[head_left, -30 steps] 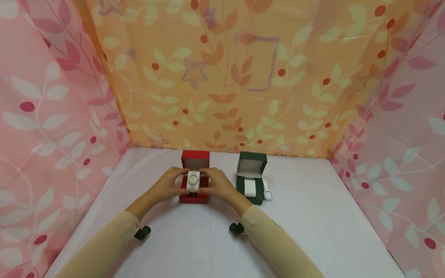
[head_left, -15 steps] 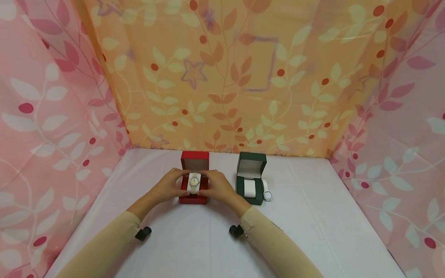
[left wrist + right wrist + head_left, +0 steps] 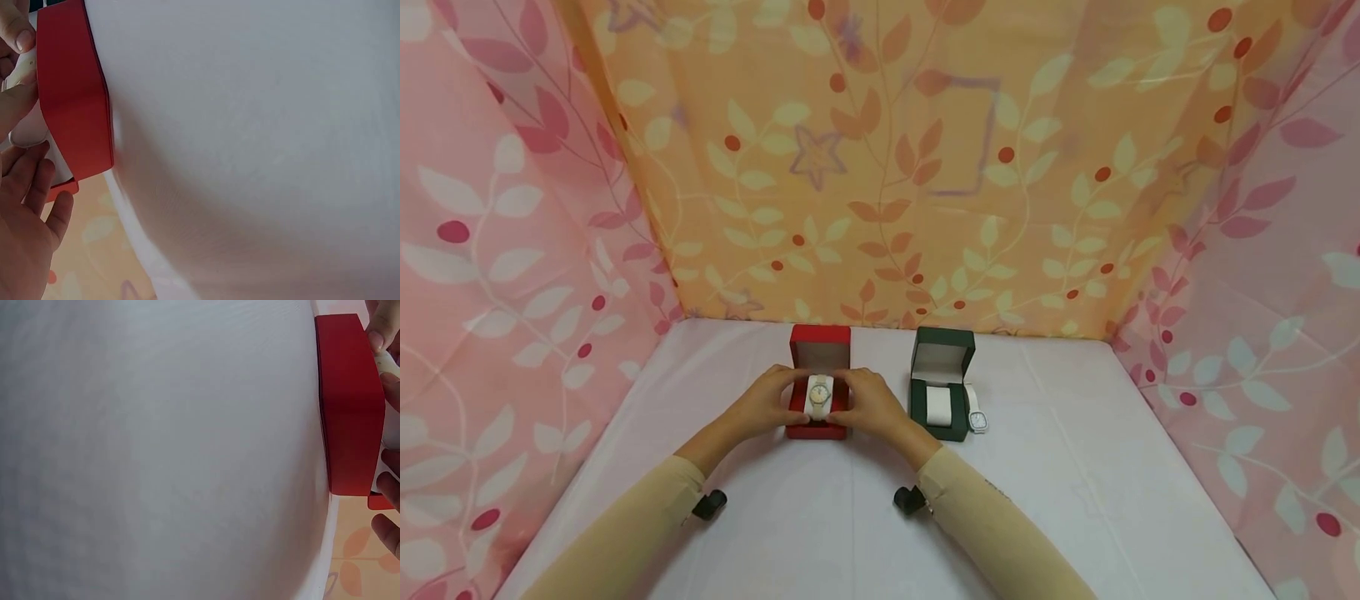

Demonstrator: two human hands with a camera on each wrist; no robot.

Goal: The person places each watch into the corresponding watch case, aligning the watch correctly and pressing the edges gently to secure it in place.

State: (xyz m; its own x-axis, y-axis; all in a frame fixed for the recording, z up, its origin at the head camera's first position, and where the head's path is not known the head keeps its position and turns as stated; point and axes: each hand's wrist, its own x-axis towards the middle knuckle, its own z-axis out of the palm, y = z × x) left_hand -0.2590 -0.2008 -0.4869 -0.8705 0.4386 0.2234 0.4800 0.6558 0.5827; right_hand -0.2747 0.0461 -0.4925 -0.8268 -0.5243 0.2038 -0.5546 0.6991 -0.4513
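White table (image 3: 1075,467), two open boxes (image 3: 818,432) (image 3: 958,408), two watches (image 3: 820,394) (image 3: 977,422), two hands (image 3: 765,402) (image 3: 874,403)

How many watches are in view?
2. A round-faced watch is on a white cushion held by the left hand and right hand at the red box; a square-faced watch lies right of the green box.

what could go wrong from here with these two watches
The round-faced, pale-strapped watch and its white cushion might tilt in the red box if the left hand and right hand, gripping opposite sides, release unevenly. The square-faced white watch lies loose beside the dark green box, so the right hand could knock it.
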